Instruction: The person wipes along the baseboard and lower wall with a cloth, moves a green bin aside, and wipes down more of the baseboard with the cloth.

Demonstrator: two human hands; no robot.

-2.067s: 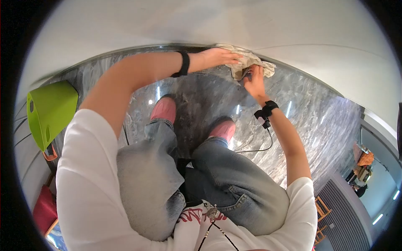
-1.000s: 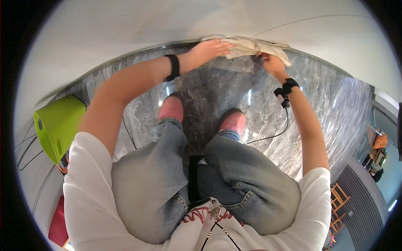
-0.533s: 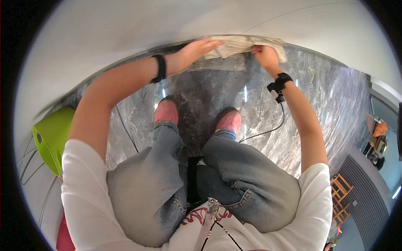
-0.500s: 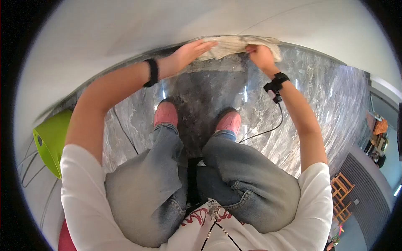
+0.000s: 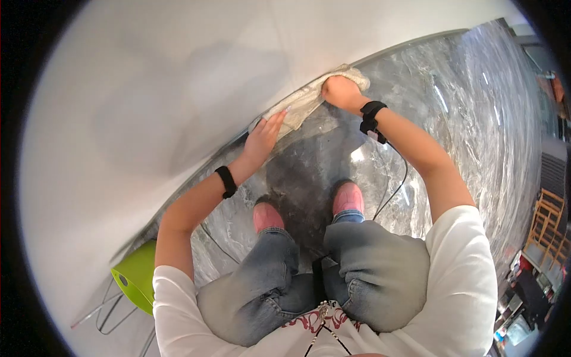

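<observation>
A pale, cream-coloured cloth (image 5: pixel 306 102) lies bunched along the seam where the glossy grey marbled floor meets the white wall. My left hand (image 5: pixel 263 140) rests on the cloth's near left end, fingers stretched out and flat. At the other end, my right hand (image 5: pixel 341 93) is closed in a fist around the cloth, and its fingertips are hidden. Both wrists wear black straps; a cable runs down from the right one.
The white wall (image 5: pixel 148 89) rises right behind the cloth. A lime-green chair (image 5: pixel 138 276) with metal legs stands at lower left. My pink shoes (image 5: pixel 347 198) are on the marbled floor (image 5: pixel 428 125). Cables trail near my legs. A wooden rack (image 5: pixel 546 223) stands far right.
The view has turned, so the wall seam now slants. Both hands stay at the cloth, left hand still flat and right hand still closed on it.
</observation>
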